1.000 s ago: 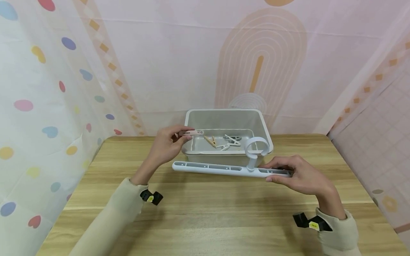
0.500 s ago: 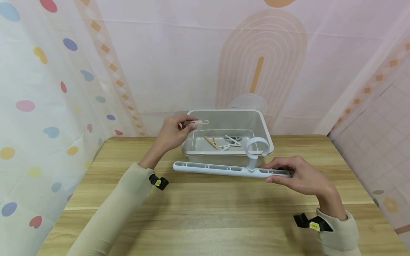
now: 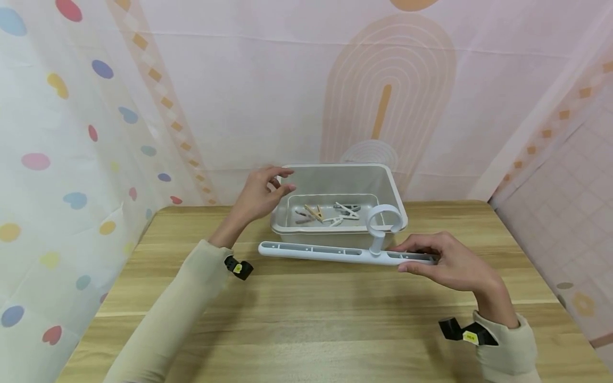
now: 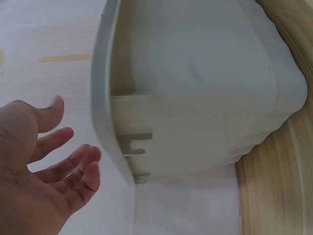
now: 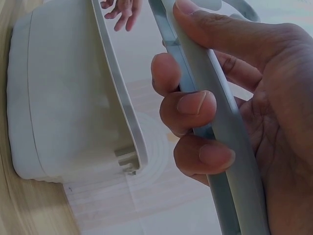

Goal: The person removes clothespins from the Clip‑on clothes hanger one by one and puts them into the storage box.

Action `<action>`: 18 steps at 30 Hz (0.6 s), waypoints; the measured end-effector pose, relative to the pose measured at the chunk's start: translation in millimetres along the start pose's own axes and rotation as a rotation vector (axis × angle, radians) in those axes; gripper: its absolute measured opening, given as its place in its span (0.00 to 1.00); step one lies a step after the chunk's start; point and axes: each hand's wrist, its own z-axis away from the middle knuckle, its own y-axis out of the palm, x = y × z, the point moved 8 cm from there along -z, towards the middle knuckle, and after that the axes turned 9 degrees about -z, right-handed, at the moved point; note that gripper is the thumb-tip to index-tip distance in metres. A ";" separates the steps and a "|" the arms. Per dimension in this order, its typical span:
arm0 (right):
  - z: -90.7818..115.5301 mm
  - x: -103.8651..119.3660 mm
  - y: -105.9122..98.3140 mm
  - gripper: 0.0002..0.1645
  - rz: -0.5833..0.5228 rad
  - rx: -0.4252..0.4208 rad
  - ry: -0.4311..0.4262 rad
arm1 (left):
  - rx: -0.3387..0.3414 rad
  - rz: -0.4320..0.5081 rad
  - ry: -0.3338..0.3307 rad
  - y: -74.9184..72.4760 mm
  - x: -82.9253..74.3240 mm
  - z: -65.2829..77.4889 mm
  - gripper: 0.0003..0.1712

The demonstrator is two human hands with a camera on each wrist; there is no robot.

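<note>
Over the left edge of the grey-white plastic bin (image 3: 337,230), my left hand (image 3: 260,194) hovers with thumb and fingers apart and nothing between them. The left wrist view has this hand (image 4: 36,188) beside the bin's rim. My right hand (image 3: 447,263) grips the right end of a pale clip-hanger bar (image 3: 311,256) with a C-shaped hook (image 3: 384,207). In the right wrist view, fingers curl round the bar (image 5: 217,93). On the bin's floor lie a pinkish clothespin (image 3: 303,215), a tan clothespin (image 3: 313,213), white clothespins (image 3: 347,210) and a grey one (image 3: 354,207).
The bin stands at the back of a wooden table (image 3: 306,319), close to a patterned curtain (image 3: 263,106). The hanger bar is held in front of the bin, its hook overlapping the front rim in the head view. More curtain hangs at both sides.
My left hand rose over the bin with the pink clothespin, then let it go; the clothespin now lies on the bin floor. The right hand and hanger bar have stayed put.
</note>
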 end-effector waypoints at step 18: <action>-0.9 -5.6 -0.1 0.13 0.039 -0.003 0.043 | 0.060 0.062 0.031 -15.2 -28.5 43.6 0.29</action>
